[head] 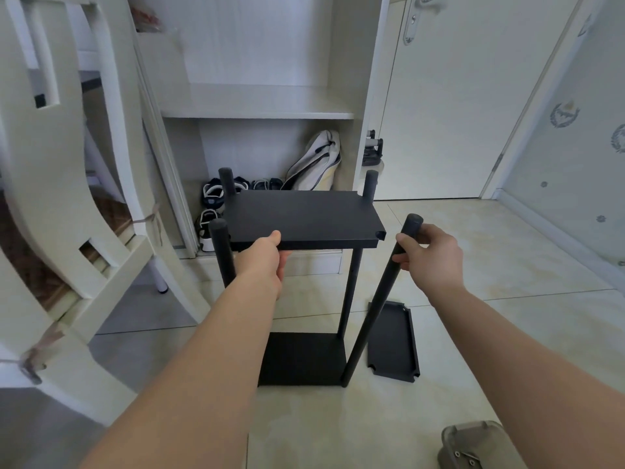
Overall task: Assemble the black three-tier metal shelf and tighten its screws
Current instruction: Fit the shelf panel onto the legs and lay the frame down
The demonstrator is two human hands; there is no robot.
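Observation:
The black metal shelf stands on the tiled floor in front of me. Its upper panel [301,216] sits between three upright poles, and a lower panel [301,358] lies near the floor. My left hand [267,258] grips the near edge of the upper panel, thumb on top. My right hand [427,255] grips the top of the fourth pole [375,306], which leans outward away from the panel's notched near-right corner [380,235]. A third black panel [394,340] lies flat on the floor to the right.
A white chair [84,204] crowds the left side. Behind the shelf is an open white cabinet [257,113] with shoes [213,198] and a bag [318,160] in its bottom. A closed door [449,96] is at right. A grey container [473,445] holding screws sits near my right forearm.

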